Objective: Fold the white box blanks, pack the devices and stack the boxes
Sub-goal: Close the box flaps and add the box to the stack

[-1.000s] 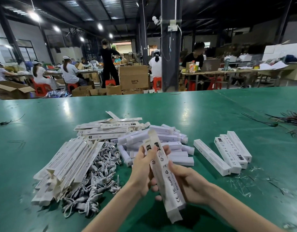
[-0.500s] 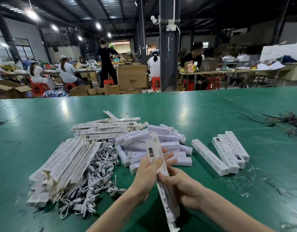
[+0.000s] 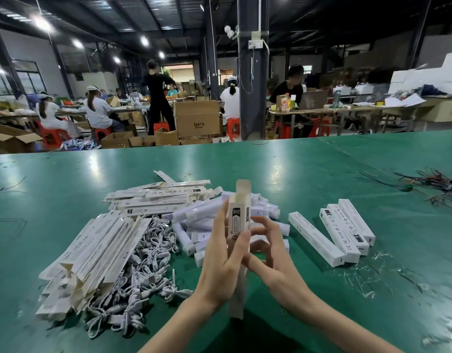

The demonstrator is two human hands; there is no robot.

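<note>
Left hand (image 3: 224, 261) clasps the white box (image 3: 238, 217) at mid-length. The box now stands upright with its top flap open, where half a second ago it leaned away as a flatter blank, and the right hand (image 3: 273, 263) lies against its right side, fingers bent and spread, grip not discernible. Left of the hands, flat blanks (image 3: 97, 253) over white cables (image 3: 148, 263); beyond them, loose devices (image 3: 194, 217); to the right, closed boxes (image 3: 334, 235) printed "CE" and "RoHS", with bare green table (image 3: 303, 271) between; a far carton (image 3: 198, 123) reads "BPS".
</note>
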